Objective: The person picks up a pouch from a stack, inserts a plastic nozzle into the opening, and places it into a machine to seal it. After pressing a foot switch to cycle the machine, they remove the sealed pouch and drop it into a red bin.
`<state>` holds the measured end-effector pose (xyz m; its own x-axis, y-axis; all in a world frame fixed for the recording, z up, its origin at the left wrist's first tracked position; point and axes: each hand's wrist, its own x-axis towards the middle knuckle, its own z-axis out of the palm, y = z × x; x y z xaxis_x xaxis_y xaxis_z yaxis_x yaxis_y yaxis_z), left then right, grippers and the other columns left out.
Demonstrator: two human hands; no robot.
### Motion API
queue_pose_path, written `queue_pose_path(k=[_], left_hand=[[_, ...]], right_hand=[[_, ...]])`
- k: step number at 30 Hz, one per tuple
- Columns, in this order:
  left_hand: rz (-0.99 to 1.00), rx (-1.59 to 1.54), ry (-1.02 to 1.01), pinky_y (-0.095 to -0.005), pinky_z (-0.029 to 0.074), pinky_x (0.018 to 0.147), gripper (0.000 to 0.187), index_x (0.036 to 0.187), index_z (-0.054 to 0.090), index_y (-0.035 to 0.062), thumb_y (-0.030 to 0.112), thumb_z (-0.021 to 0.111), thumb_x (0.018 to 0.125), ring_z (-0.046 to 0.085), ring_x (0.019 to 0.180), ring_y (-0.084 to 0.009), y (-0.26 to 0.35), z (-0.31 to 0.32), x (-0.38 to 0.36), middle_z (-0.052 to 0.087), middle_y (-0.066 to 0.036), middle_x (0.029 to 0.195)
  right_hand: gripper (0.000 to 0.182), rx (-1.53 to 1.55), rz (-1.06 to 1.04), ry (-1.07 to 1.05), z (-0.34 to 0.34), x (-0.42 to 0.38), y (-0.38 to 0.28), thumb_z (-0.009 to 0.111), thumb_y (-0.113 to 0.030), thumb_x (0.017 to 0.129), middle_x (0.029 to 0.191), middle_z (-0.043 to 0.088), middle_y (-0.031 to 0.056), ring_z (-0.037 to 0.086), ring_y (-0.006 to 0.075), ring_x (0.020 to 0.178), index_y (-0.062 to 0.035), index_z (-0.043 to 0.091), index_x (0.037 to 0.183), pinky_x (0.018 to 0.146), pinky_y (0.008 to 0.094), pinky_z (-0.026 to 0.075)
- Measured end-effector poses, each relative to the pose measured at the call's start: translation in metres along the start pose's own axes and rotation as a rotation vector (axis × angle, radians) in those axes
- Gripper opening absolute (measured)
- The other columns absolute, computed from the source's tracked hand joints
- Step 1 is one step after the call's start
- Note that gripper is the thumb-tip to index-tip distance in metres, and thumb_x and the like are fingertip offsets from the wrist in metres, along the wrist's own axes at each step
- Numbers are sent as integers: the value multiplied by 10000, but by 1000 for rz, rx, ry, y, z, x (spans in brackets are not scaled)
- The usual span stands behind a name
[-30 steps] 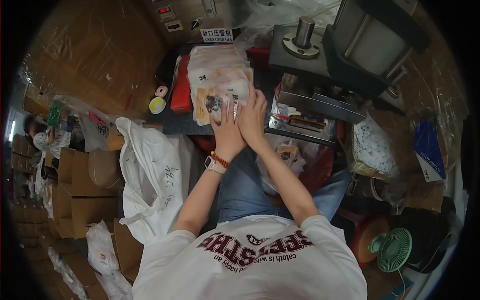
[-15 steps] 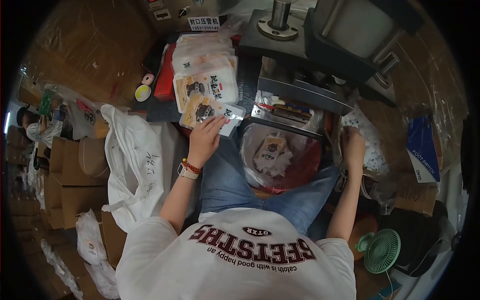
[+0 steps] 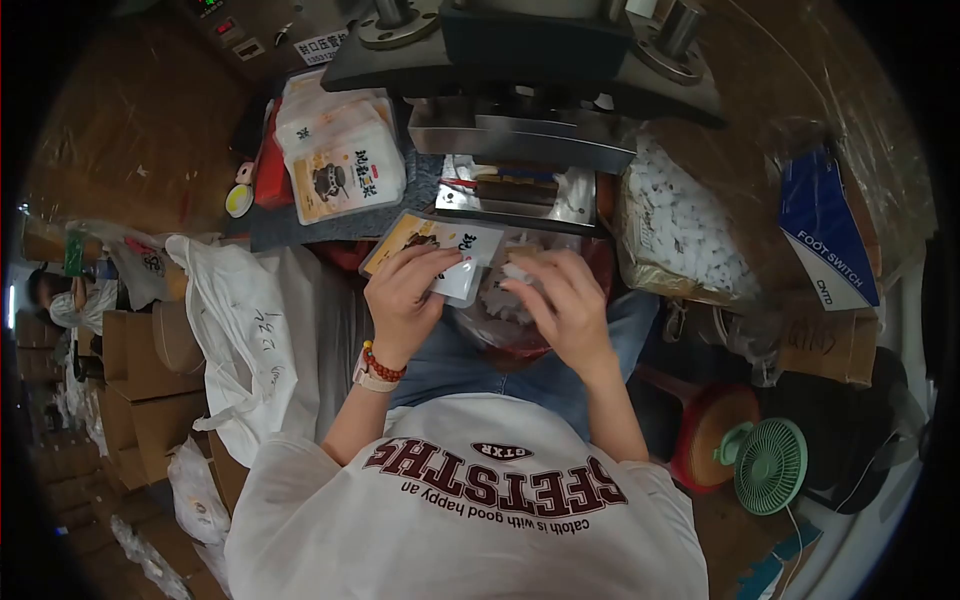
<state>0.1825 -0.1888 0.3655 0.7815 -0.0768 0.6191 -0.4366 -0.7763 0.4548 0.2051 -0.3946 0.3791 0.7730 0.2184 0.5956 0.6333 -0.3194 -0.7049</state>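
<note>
A printed pouch with an orange and white face is gripped by my left hand, its fingers lying over the front. Close to the pouch's right edge is my right hand, fingers bent around something small and white that I cannot make out clearly. Beneath both hands, a plastic-lined red tub sits between the knees, partly hidden. A stack of similar pouches lies on the dark work surface at the upper left. Just beyond the hands stands the sealing machine, with a metal plate and slot.
At the right, a box of small white pieces stands beside a blue and white foot switch box. A green fan is at the lower right. A white sack and cardboard boxes are on the left.
My right hand has left the box of white pieces and come over to the pouch in my left hand. The camera view has shifted, so the machine and stack appear farther left.
</note>
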Motion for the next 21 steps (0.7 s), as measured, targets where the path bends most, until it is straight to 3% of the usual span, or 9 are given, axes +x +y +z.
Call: queue_pose_path(k=[2,7,9,10,12,16,17,19,21], left_hand=[[38,-41,-51,-321,527,749,390,963,696,83,-74,562,632,660,875,-246,6,-3,4,701,-51,955],[-45,-420,-233,-278,519,683,296,967,716,80,-33,622,710,675,765,-194,9,-6,11,703,-69,877],[-442,-644,-478,-223,493,626,138,939,728,39,79,678,817,645,685,-98,1,16,1,705,-62,799],[-445,-648,-478,-223,493,626,138,939,728,39,79,678,817,645,685,-98,-3,30,-5,705,-62,799],[-802,-973,-418,-189,469,606,204,898,723,-14,184,688,868,604,672,-39,-10,58,-5,696,-41,751],[-978,-1216,-383,-221,515,633,242,956,684,-61,168,670,877,649,727,-90,-13,61,40,698,-70,854],[-991,-1293,-412,-276,554,706,288,1041,628,-72,150,679,864,680,813,-177,-20,63,49,682,-124,978],[-1036,-1308,-417,-277,554,706,285,1034,628,-74,148,678,864,678,823,-173,-29,71,59,680,-125,980],[-1033,-1315,-399,-276,554,705,286,1029,628,-78,152,676,865,674,837,-168,-30,75,61,675,-130,995]], right_hand=[[264,-167,-187,-123,4,6,4,733,-128,739,905,590,90,563,258,808,-39,645,971,712,349,439],[316,86,-154,-259,-14,17,7,735,-117,738,992,621,94,566,263,857,-32,652,1031,790,349,437],[306,-21,13,-246,-5,12,18,709,-119,775,1015,625,113,573,287,909,-29,641,1060,860,349,429],[306,-23,16,-250,-6,12,18,709,-119,775,1015,625,113,573,287,909,-29,641,1060,860,349,429],[327,-159,131,-5,-14,13,18,699,-173,806,1046,614,125,528,293,1034,-37,621,1093,892,377,403],[321,-211,337,225,-64,24,31,659,-158,843,1140,580,152,549,312,1033,-28,582,1127,906,398,415],[303,-427,309,209,-69,29,44,645,-150,848,1123,585,147,555,320,1009,-31,587,1121,901,402,413],[287,-637,272,191,-70,29,72,631,-143,853,1105,589,143,561,328,986,-35,592,1116,897,405,412],[265,-743,433,8,-62,23,99,608,-134,861,1049,596,135,564,332,955,-44,599,1111,886,407,405]])
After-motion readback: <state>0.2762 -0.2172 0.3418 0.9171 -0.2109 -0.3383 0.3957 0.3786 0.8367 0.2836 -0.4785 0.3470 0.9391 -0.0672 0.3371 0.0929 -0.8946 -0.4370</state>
